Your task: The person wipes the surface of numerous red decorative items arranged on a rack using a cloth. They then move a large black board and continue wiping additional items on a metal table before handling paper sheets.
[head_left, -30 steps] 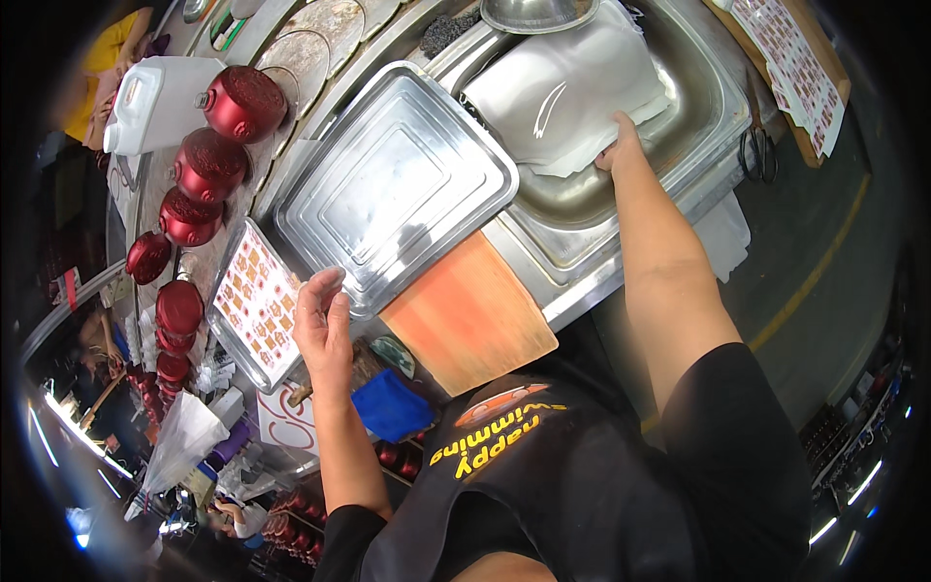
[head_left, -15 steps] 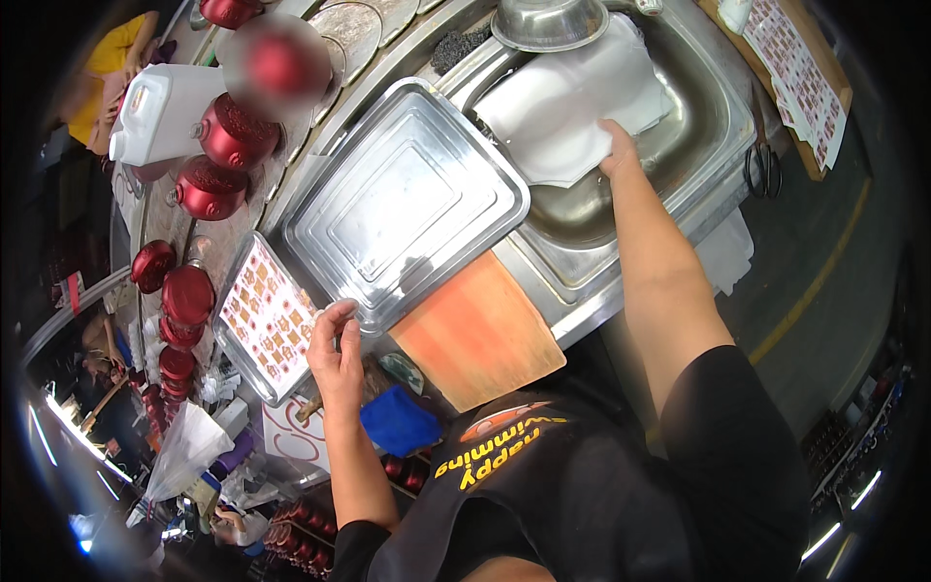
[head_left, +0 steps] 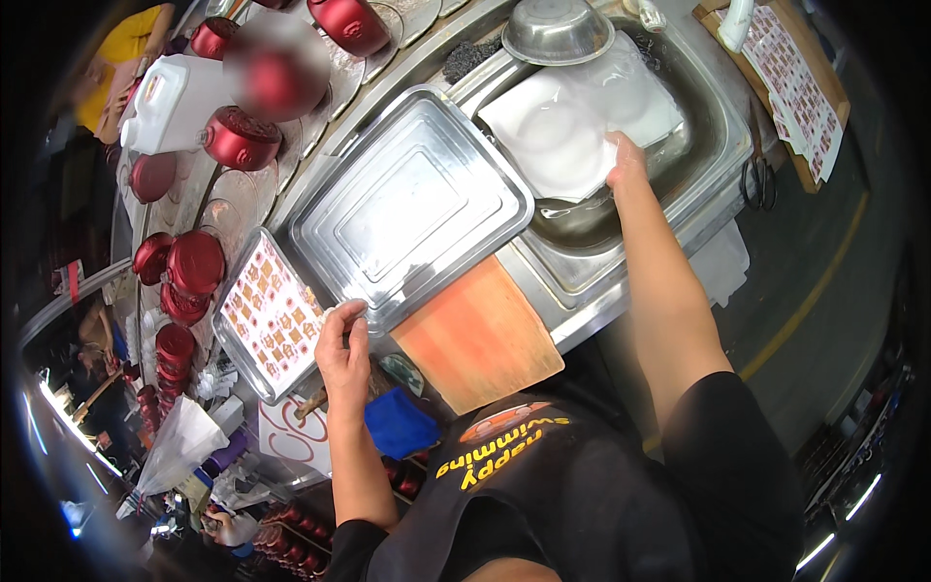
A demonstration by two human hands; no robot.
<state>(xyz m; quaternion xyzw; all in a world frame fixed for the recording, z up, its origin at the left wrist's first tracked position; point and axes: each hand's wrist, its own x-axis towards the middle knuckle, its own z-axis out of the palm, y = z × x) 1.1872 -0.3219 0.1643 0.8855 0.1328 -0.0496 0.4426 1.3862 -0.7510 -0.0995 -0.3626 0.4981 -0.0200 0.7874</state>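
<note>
My right hand point(head_left: 626, 160) is at the near right edge of a stack of white sheets point(head_left: 553, 145) in the metal sink point(head_left: 700, 126). Its fingers are closed on that edge, partly hidden by the paper, and water glistens over the sheets. My left hand point(head_left: 344, 351) hovers with loosely bent, parted fingers and nothing in them. It is by the near corner of a large shiny metal tray point(head_left: 407, 204). Beside it, a smaller tray point(head_left: 219, 341) holds a sheet printed with red and brown patterns point(head_left: 272, 310).
A metal bowl point(head_left: 558, 34) rests at the sink's far edge. Below the large tray lies an orange board point(head_left: 480, 335). Red pots point(head_left: 240, 139) and a white jug point(head_left: 175, 102) stand at left. Scissors point(head_left: 758, 182) and a board with printed sheets point(head_left: 790, 78) are at right.
The white sheets have gone from smooth and arched to flatter, with water over them. Red pots at the left have shifted position. My left hand stays by the tray corner.
</note>
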